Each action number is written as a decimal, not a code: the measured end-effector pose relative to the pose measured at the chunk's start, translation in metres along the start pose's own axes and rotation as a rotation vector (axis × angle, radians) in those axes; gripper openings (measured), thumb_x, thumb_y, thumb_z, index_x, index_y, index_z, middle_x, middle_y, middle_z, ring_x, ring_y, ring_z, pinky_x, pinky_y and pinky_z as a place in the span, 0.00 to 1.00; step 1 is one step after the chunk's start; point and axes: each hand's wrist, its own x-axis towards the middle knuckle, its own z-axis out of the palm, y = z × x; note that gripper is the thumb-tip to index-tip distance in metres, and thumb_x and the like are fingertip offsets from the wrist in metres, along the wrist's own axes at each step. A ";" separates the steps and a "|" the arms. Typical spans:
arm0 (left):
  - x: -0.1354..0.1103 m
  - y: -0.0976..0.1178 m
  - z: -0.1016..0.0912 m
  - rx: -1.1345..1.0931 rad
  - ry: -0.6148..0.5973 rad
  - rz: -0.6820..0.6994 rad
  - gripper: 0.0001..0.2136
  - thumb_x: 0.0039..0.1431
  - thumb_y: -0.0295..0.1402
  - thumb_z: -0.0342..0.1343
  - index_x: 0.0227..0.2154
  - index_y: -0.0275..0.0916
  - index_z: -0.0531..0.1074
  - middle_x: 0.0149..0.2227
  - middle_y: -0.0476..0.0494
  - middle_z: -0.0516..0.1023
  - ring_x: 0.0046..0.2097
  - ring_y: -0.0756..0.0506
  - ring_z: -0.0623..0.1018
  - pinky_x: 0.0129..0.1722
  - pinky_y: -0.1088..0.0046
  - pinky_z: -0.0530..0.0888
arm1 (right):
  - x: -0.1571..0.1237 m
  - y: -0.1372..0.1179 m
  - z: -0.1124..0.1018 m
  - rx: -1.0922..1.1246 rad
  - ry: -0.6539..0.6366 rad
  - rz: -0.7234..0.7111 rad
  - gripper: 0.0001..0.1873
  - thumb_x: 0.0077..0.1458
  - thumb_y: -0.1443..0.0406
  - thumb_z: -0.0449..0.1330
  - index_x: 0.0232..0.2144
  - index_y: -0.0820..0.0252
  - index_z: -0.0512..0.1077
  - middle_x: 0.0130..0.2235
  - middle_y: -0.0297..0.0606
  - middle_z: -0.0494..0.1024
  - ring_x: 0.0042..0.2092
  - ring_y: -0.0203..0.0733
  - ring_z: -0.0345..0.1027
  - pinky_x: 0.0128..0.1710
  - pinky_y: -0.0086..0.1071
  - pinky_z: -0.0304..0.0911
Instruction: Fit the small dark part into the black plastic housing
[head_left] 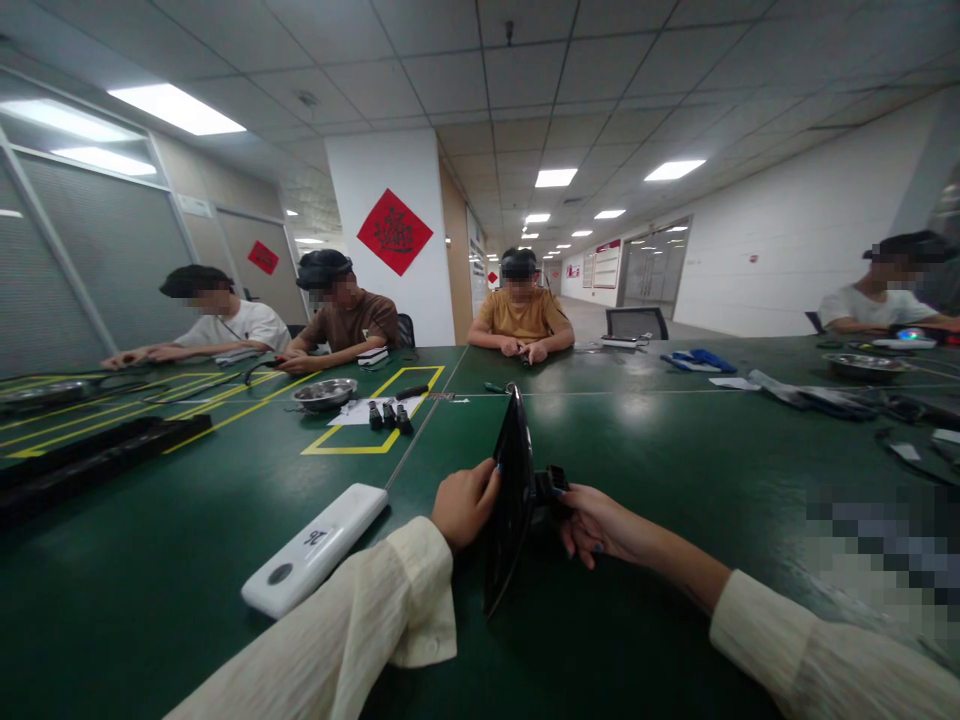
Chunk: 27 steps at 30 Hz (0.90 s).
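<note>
A thin, glossy black panel stands upright, nearly edge-on to me, above the green table. Its kind is unclear; a small black bracket juts from its right side. My left hand is closed on the panel's left side, thumb against the surface. On the other side, my right hand pinches the bracket between thumb and fingers, the lower fingers loosely curled. To the left of my left hand lies a white oblong device marked 26.
Farther off on the green table are a metal bowl, several small black parts on white paper, and a blue item. A long black tray lies left. Several people sit around the table.
</note>
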 end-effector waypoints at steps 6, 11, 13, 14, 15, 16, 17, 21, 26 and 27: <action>-0.002 0.002 -0.004 0.036 -0.002 0.011 0.18 0.63 0.39 0.33 0.30 0.40 0.67 0.29 0.44 0.75 0.34 0.46 0.75 0.30 0.74 0.60 | 0.000 -0.001 0.000 -0.002 0.017 0.004 0.28 0.51 0.49 0.54 0.44 0.65 0.58 0.19 0.37 0.72 0.13 0.27 0.50 0.14 0.24 0.59; -0.002 0.003 -0.005 0.003 -0.038 0.004 0.21 0.63 0.39 0.32 0.26 0.39 0.69 0.28 0.43 0.75 0.33 0.46 0.75 0.29 0.74 0.60 | 0.000 0.002 -0.002 0.003 -0.002 -0.005 0.27 0.53 0.50 0.52 0.46 0.65 0.58 0.20 0.36 0.73 0.13 0.28 0.50 0.14 0.23 0.60; -0.001 0.003 -0.004 -0.012 -0.039 -0.019 0.21 0.63 0.39 0.32 0.27 0.39 0.68 0.29 0.44 0.75 0.34 0.46 0.75 0.29 0.74 0.60 | -0.001 0.001 -0.001 0.004 -0.004 -0.003 0.27 0.54 0.50 0.52 0.46 0.65 0.58 0.20 0.36 0.73 0.13 0.27 0.50 0.14 0.23 0.59; -0.001 0.003 -0.004 -0.014 -0.032 -0.033 0.20 0.63 0.39 0.32 0.29 0.39 0.68 0.29 0.44 0.75 0.34 0.46 0.75 0.29 0.74 0.60 | -0.001 0.000 -0.001 0.006 -0.003 0.000 0.27 0.53 0.50 0.52 0.46 0.65 0.58 0.19 0.36 0.73 0.13 0.27 0.50 0.14 0.23 0.59; -0.001 0.003 -0.003 -0.014 -0.023 -0.045 0.18 0.63 0.39 0.33 0.30 0.40 0.67 0.30 0.44 0.75 0.34 0.46 0.74 0.29 0.75 0.60 | -0.001 0.000 0.000 0.008 -0.001 0.003 0.27 0.53 0.50 0.52 0.46 0.65 0.58 0.19 0.36 0.73 0.13 0.27 0.50 0.14 0.23 0.59; -0.001 0.003 -0.002 -0.013 -0.013 -0.052 0.17 0.63 0.39 0.33 0.32 0.40 0.66 0.30 0.45 0.75 0.34 0.46 0.74 0.30 0.74 0.60 | -0.001 0.000 0.000 0.010 -0.001 0.005 0.27 0.53 0.50 0.53 0.46 0.65 0.58 0.19 0.36 0.73 0.13 0.27 0.50 0.14 0.23 0.59; -0.001 0.003 -0.002 -0.013 -0.005 -0.050 0.16 0.63 0.39 0.34 0.33 0.40 0.65 0.30 0.45 0.74 0.34 0.46 0.74 0.30 0.74 0.60 | -0.001 0.000 0.000 0.011 0.000 0.007 0.27 0.52 0.49 0.53 0.45 0.65 0.58 0.19 0.37 0.73 0.13 0.27 0.50 0.14 0.23 0.59; -0.001 0.002 -0.001 -0.031 0.010 -0.002 0.15 0.63 0.39 0.33 0.33 0.40 0.65 0.30 0.45 0.74 0.34 0.46 0.75 0.30 0.74 0.61 | 0.001 0.002 -0.001 0.006 -0.001 0.003 0.29 0.51 0.49 0.53 0.45 0.65 0.58 0.19 0.37 0.73 0.12 0.27 0.49 0.14 0.23 0.59; -0.001 0.003 -0.003 -0.036 -0.022 -0.034 0.20 0.63 0.40 0.32 0.29 0.40 0.68 0.29 0.45 0.75 0.33 0.46 0.74 0.31 0.74 0.61 | 0.000 0.000 0.000 -0.006 0.000 0.004 0.28 0.53 0.49 0.52 0.47 0.66 0.58 0.19 0.36 0.72 0.12 0.28 0.50 0.14 0.24 0.59; -0.001 0.003 -0.004 -0.029 -0.024 -0.028 0.19 0.63 0.39 0.33 0.30 0.40 0.68 0.30 0.44 0.75 0.34 0.46 0.74 0.31 0.74 0.61 | 0.000 0.000 0.000 -0.007 0.002 0.006 0.29 0.53 0.49 0.52 0.47 0.66 0.58 0.19 0.36 0.72 0.12 0.28 0.50 0.14 0.24 0.59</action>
